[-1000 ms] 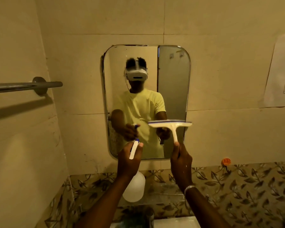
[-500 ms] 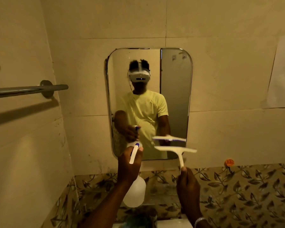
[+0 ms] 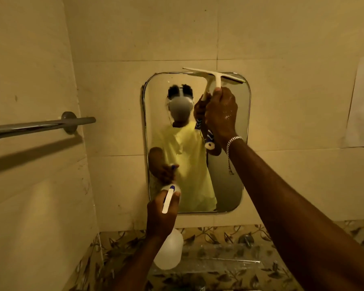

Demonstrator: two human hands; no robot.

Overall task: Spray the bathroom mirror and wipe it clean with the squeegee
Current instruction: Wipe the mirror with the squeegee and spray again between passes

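Overhead, squeegee [image 3: 214, 76] at mirror [image 3: 177, 143] top edge; beige tiled wall [image 3: 135, 38].

Count: 1 mirror [image 3: 229, 175], 1 squeegee [image 3: 213, 77], 1 spray bottle [image 3: 169, 252], 2 hands – left hand [image 3: 161, 215], right hand [image 3: 222, 114]. Also 1 towel bar [image 3: 40, 126] left, 1 bracelet [image 3: 233, 140], 1 paper sheet [image 3: 361, 101] far right.

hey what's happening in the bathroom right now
A person is cleaning the wall mirror. The right hand holds a white squeegee by its handle, with the blade up at the mirror's top right edge, apparently set for a downward stroke. The left hand grips a clear spray bottle lower down, its nozzle facing the glass. A metal towel bar sticks out from the left wall.
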